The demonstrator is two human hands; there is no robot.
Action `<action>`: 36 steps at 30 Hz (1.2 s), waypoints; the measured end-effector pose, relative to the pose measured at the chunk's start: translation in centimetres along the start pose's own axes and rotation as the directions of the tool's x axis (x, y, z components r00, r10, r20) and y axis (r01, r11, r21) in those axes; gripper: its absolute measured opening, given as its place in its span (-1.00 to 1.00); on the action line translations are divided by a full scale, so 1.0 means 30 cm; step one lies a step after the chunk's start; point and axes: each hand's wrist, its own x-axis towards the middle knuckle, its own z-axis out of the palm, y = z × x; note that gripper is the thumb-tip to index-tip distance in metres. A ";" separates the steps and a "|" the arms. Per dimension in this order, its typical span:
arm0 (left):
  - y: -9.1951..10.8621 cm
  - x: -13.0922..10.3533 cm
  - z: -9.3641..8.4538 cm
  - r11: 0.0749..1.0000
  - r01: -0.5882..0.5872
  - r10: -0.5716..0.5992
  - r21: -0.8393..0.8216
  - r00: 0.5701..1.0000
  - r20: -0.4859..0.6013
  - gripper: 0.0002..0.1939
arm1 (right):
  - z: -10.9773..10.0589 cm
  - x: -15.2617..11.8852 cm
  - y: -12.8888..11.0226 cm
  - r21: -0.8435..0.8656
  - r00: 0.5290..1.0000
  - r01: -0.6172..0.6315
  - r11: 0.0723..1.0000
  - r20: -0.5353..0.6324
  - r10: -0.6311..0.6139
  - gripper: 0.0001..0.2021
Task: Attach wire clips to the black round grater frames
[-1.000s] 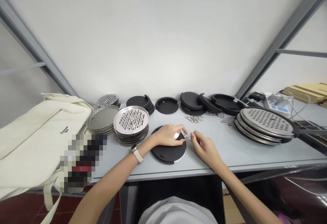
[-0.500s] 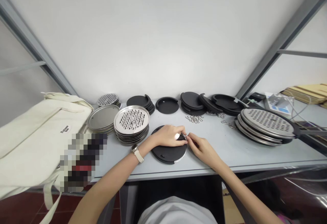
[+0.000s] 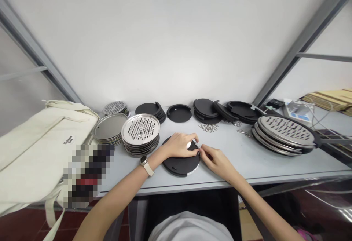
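A black round plate lies flat near the table's front edge, a strip of silvery rim showing at its lower right. My left hand rests over its upper part, with bent fingers gripping it at the right side; a watch is on that wrist. From the right, my right hand pinches a small shiny metal wire clip at the plate's edge, close to the left fingertips. The fingers partly hide the clip, so I cannot tell whether it is fastened to the plate.
Left of the plate stands a stack of round metal graters, beside plain metal discs. Black round holders line the wall. Wire clips lie behind my hands. More graters are stacked right; a cream bag lies left.
The metal clip is turned a little more upright between my fingers. Both hands stay at the plate's right edge, and the whole view has shifted slightly.
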 end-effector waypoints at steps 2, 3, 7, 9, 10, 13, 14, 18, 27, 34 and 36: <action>-0.005 0.001 0.006 1.000 0.000 -0.001 -0.012 1.000 -0.007 -0.73 | -0.001 -0.001 -0.001 -0.009 1.000 0.003 1.000 -0.005 -0.003 -0.72; -0.007 0.002 0.008 1.000 0.001 -0.001 -0.023 1.000 -0.004 -0.75 | 0.000 -0.001 -0.001 -0.012 1.000 0.005 1.000 -0.008 -0.005 -0.72; -0.012 0.006 0.010 0.997 0.014 -0.013 -0.080 1.000 0.017 -0.77 | 0.003 -0.001 0.003 -0.023 1.000 0.016 1.000 -0.024 -0.017 -0.73; -0.013 0.008 0.009 0.993 0.025 -0.022 -0.113 0.999 0.026 -0.78 | 0.005 -0.001 0.005 -0.031 0.999 0.021 0.999 -0.023 -0.022 -0.73; -0.014 0.009 0.008 0.991 0.031 -0.027 -0.131 0.999 0.032 -0.78 | 0.006 -0.001 0.006 -0.036 1.000 0.023 0.999 -0.020 -0.024 -0.73; -0.020 0.011 0.006 0.983 0.043 -0.033 -0.177 0.998 0.055 -0.79 | 0.009 -0.001 0.007 -0.057 0.999 0.027 0.998 -0.017 -0.028 -0.73; -0.022 0.011 0.006 0.982 0.044 -0.033 -0.186 0.997 0.063 -0.79 | 0.010 -0.001 0.006 -0.067 0.999 0.029 0.997 -0.020 -0.030 -0.73; -0.028 0.014 0.003 0.974 0.047 -0.028 -0.222 0.996 0.087 -0.77 | 0.013 -0.001 0.004 -0.103 0.998 0.040 0.994 -0.040 -0.045 -0.72; -0.026 0.016 -0.008 0.962 0.058 -0.033 -0.266 0.995 0.099 -0.79 | 0.013 -0.003 0.003 -0.109 0.997 0.024 0.994 -0.073 -0.032 -0.71; -0.024 0.016 -0.011 0.959 0.065 -0.034 -0.277 0.993 0.117 -0.79 | 0.015 -0.004 0.005 -0.081 0.996 0.011 0.997 -0.088 -0.018 -0.72; -0.025 0.015 -0.010 0.959 0.064 -0.034 -0.275 0.993 0.114 -0.79 | 0.016 -0.005 0.006 -0.070 0.996 0.005 0.998 -0.084 -0.011 -0.71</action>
